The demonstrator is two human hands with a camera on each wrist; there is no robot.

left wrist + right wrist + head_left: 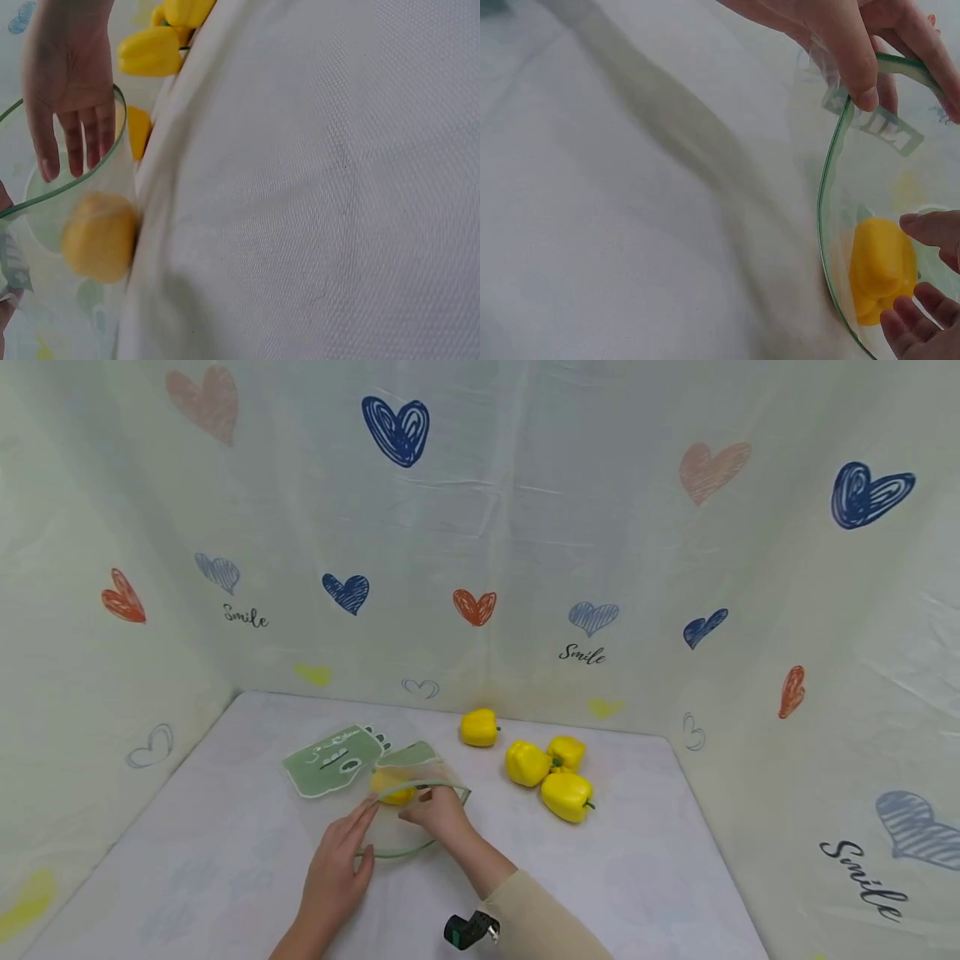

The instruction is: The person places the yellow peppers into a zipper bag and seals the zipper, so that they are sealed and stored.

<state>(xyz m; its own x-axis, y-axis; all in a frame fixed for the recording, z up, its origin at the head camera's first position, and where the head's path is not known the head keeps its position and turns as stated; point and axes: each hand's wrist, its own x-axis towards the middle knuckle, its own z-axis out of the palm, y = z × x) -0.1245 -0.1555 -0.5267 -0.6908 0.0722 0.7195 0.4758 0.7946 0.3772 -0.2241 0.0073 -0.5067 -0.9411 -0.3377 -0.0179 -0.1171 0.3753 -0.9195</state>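
Observation:
A clear plastic zip bag [390,837] with green-edged lips lies on the white table, its mouth spread apart. My left hand [335,870] pinches one lip; in the right wrist view the left thumb [864,94] presses on the near side of that rim. A yellow bell pepper [881,262] is inside the bag, seen through the plastic in the left wrist view. My right hand [437,814] reaches into the mouth with fingers spread and holds nothing. Its fingertips [901,311] are beside the pepper, with a gap between thumb and fingers.
A flat green cartoon-face panel [333,764] with a white border lies at the bag's far left. Three yellow bell peppers [567,796] sit clustered to the right, and another bell pepper [478,727] stands near the back edge. A heart-printed curtain [480,527] surrounds the table.

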